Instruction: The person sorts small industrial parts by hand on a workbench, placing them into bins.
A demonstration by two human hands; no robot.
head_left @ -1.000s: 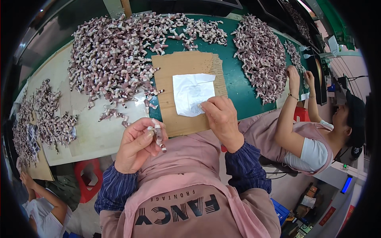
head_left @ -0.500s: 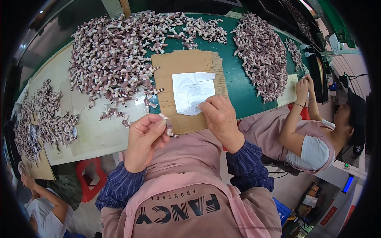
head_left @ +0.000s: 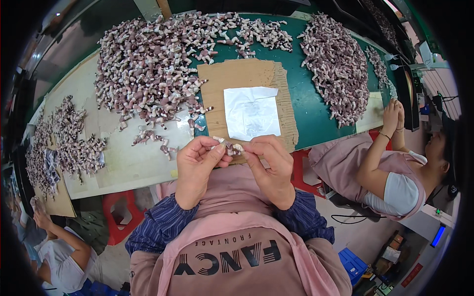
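Both hands' grip [head_left: 228, 148] on small piece [head_left: 226, 146]

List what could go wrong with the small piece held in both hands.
1. The piece is pinched only by fingertips of the left hand and right hand, off the table's edge; it may drop into the lap.
2. The loose pile sits close; a dropped piece could get lost in it.

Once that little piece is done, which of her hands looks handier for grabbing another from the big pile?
Probably the left hand: the big pile lies up on its side, with strays just beyond it. The right hand sits below the cardboard sheet. Both pinch the small piece.
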